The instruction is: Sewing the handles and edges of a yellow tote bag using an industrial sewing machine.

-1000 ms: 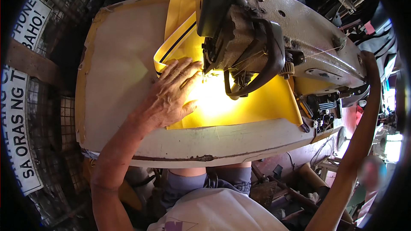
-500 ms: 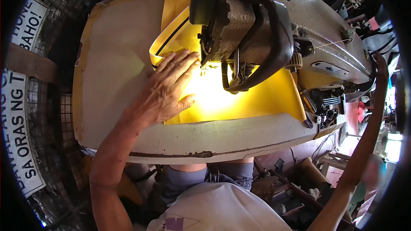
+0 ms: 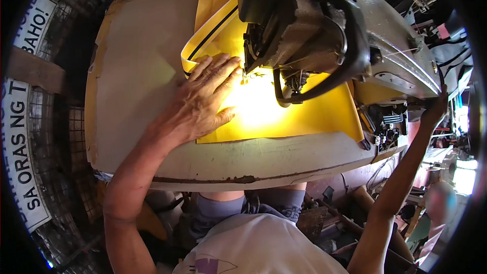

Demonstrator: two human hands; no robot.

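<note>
My left hand (image 3: 205, 94) lies flat on a yellow fabric panel (image 3: 304, 122), its fingers stretched toward the needle area of a sewing machine (image 3: 314, 30). Just past the fingertips, a yellow strip with a white edge and a dark line (image 3: 210, 34) curls up in a loop and runs under the machine head. Bright lamp light washes out the cloth beside the needle. Far to the right, my right hand (image 3: 435, 111) is at the machine's handwheel (image 3: 418, 104), fingers against its rim and partly hidden.
The pale worktable (image 3: 137, 45) has a worn front edge above my lap. Small tools and metal parts (image 3: 388, 127) sit at its right end. A wire grille with white signs (image 3: 33, 147) stands on the left. Another person (image 3: 440, 203) is at the far right.
My right hand has moved down along the handwheel, its arm bending more. My left hand stays flat on the fabric. The whole view has shifted slightly.
</note>
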